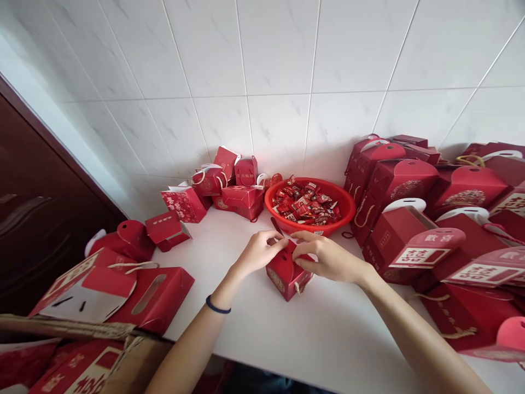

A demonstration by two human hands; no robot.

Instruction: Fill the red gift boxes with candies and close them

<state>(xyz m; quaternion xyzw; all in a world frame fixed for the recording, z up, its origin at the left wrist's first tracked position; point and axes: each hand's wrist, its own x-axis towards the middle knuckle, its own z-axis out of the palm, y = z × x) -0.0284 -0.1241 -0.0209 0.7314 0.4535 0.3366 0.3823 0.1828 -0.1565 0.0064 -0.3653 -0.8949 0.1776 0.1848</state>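
A small red candy gift box (281,282) with a gold print and a twisted rope handle stands on the white table in front of me. My left hand (259,253) pinches the box's top flap from the left. From the right, my right hand (332,256) has its bent fingers on the top flap too, gripping near the middle. The fingers partly hide the top of the box. Just behind it sits a red plastic basin (348,210) holding many wrapped candies (305,205).
Stacked red gift boxes (410,180) fill the right side. Several small boxes (240,200) stand at the back left, near the tiled wall (279,131). Larger red boxes (164,295) lie at the left. A cardboard carton (139,364) is at the lower left, beside the table edge.
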